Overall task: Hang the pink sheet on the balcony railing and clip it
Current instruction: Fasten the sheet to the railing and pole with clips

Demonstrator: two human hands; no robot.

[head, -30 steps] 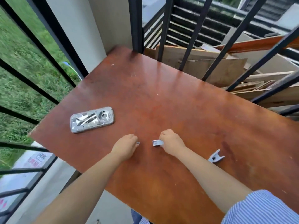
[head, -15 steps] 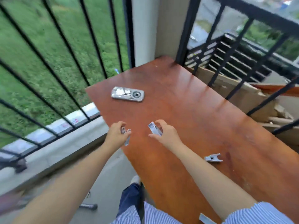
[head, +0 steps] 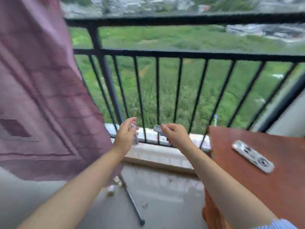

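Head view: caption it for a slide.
Left hand and right hand each hold a clip near the railing; pink sheet hangs left.

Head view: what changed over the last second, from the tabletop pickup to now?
Both hands lifted off the table and swung left toward the railing and pink sheet. The left hand and right hand each carried a clip along. The phone stayed on the table.

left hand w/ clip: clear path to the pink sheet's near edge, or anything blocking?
Probably yes. The left hand, pinching a clip, is beside the pink sheet hanging at left, with nothing visible between them. The frame is blurred, so the gap is hard to judge.
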